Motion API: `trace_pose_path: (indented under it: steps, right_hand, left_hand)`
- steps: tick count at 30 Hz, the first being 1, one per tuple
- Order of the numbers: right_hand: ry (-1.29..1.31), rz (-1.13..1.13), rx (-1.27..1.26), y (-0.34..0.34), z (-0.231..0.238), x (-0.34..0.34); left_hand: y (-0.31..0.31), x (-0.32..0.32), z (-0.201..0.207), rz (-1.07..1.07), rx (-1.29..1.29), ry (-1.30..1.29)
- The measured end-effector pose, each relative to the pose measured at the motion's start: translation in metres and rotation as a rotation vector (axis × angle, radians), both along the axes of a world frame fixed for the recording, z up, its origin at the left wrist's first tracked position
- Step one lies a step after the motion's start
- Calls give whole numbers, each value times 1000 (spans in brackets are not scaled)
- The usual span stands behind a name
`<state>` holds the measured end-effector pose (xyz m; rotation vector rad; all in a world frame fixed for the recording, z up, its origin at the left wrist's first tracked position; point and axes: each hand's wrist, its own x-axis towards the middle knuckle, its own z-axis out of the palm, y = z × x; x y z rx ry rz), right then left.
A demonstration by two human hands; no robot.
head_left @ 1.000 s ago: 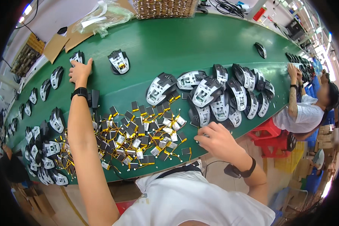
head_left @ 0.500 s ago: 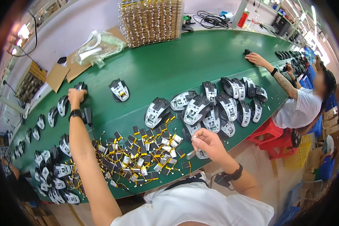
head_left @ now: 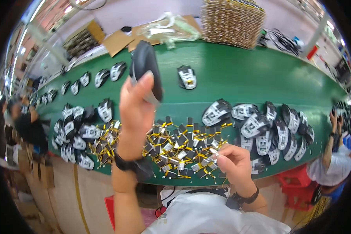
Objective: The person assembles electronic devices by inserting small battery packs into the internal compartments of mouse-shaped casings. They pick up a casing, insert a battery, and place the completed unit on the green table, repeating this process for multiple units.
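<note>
My left hand (head_left: 136, 105) is raised over the bench, its fingers closed around a dark computer mouse (head_left: 145, 64) that stands tilted on end and is blurred by motion. At the bench's near edge my right hand (head_left: 236, 163) pinches a small white connector (head_left: 216, 153) between thumb and fingertips; what hangs from it is hard to make out. Between and beyond my hands spreads a pile of small flat batteries (head_left: 181, 155) with yellow tape and thin leads. On the bench beyond lies one mouse (head_left: 187, 77), its underside open with a yellow part showing.
Open-bottomed mice (head_left: 255, 124) are heaped at the right, and another heap (head_left: 69, 128) lies at the left. A row of mice (head_left: 102, 78) runs along the far left. Cardboard and a plastic bag (head_left: 171, 29) lie at the back beside a tall stack of trays (head_left: 232, 23). Co-workers sit at both ends.
My view has turned left. My left hand has lifted a mouse from the far-left row and brought it toward me. My right hand keeps its pinch near the battery pile.
</note>
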<state>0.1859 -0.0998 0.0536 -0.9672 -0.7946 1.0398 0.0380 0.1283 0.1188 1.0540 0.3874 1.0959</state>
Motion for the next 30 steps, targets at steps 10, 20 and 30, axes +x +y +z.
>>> trace_pose_path:
  steps: [10,20,30]
  right_hand:
    - [-468,-24,73,9,9,-34]
    - [-210,-81,-184,11,-20,-42]
    - [-223,-124,-228,26,-29,-54]
  left_hand:
    - [-128,-9,-58,-79,-421,-171]
    - [-145,-26,-92,140,-330,-75]
    - [-144,-24,-96,265,-288,-107]
